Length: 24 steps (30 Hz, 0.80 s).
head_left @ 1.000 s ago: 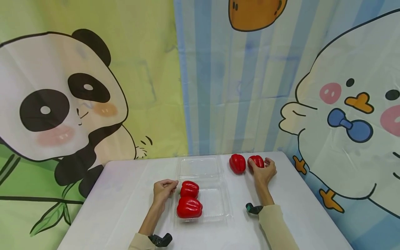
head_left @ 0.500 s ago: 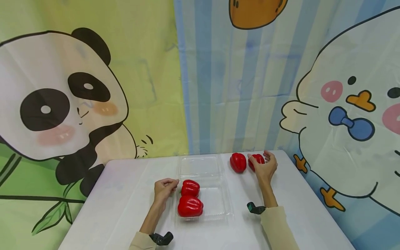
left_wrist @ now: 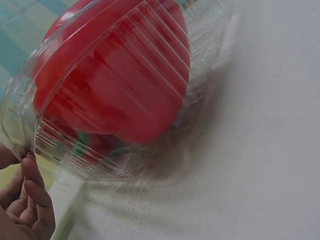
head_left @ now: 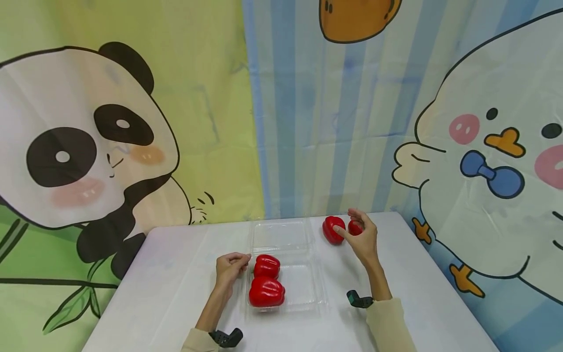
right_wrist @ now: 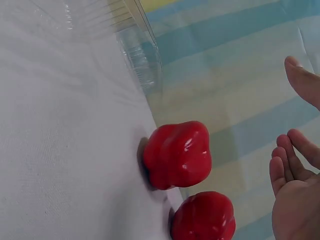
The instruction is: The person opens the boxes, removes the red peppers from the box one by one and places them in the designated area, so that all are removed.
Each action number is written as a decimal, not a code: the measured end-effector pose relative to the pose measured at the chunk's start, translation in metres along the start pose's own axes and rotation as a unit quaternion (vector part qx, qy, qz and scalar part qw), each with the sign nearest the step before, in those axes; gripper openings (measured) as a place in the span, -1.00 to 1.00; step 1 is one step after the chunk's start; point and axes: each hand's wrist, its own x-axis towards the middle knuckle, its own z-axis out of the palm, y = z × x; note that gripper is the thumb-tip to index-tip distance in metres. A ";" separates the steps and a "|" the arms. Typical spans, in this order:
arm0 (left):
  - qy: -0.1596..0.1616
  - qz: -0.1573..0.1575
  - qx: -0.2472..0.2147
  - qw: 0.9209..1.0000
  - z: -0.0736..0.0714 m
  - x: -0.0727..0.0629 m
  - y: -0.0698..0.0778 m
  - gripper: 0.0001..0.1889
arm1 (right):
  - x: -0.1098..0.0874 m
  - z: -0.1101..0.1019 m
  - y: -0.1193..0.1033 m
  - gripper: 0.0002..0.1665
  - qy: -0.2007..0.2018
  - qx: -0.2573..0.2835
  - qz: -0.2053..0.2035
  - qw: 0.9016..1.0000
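A clear plastic clamshell container (head_left: 303, 288) lies open on the white table, its lid (head_left: 279, 235) folded back. Two red peppers (head_left: 267, 266) (head_left: 266, 292) sit in its left half. My left hand (head_left: 230, 269) is at the container's left rim (left_wrist: 22, 145), with thumb and curled fingers (left_wrist: 32, 195) pinching the edge. Two more red peppers lie loose at the back right, one (head_left: 332, 230) (right_wrist: 177, 155) to the left and one (head_left: 354, 227) (right_wrist: 205, 217) partly behind my right hand (head_left: 362, 239). That hand (right_wrist: 295, 200) hovers just above them with fingers spread, holding nothing.
The table (head_left: 176, 274) has a white cloth, with its back edge against a cartoon backdrop (head_left: 286, 122). Bare cloth lies left of the container and along the front. The container's right half holds nothing.
My right hand has come off the far-right pepper, risen and opened, drifting slightly left. The left hand and the container have stayed put.
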 end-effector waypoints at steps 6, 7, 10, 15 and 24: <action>-0.005 0.005 -0.008 1.000 0.000 0.000 -0.001 -0.74 | -0.008 0.002 -0.007 -0.11 -0.033 -0.014 -0.008 0.999; -0.005 0.006 -0.009 1.000 -0.001 0.000 -0.002 -0.74 | -0.009 0.002 -0.009 -0.10 -0.039 -0.013 -0.010 0.999; -0.006 0.009 -0.010 1.000 -0.001 0.001 -0.002 -0.74 | -0.012 0.002 -0.013 -0.09 -0.062 -0.003 -0.016 0.998; -0.006 0.002 0.002 1.000 -0.001 -0.001 -0.002 -0.75 | -0.019 0.002 -0.016 -0.13 -0.107 0.022 -0.030 0.994; -0.003 0.003 -0.005 1.000 -0.001 -0.001 0.000 -0.73 | -0.031 0.010 -0.025 -0.17 -0.161 0.047 -0.038 0.985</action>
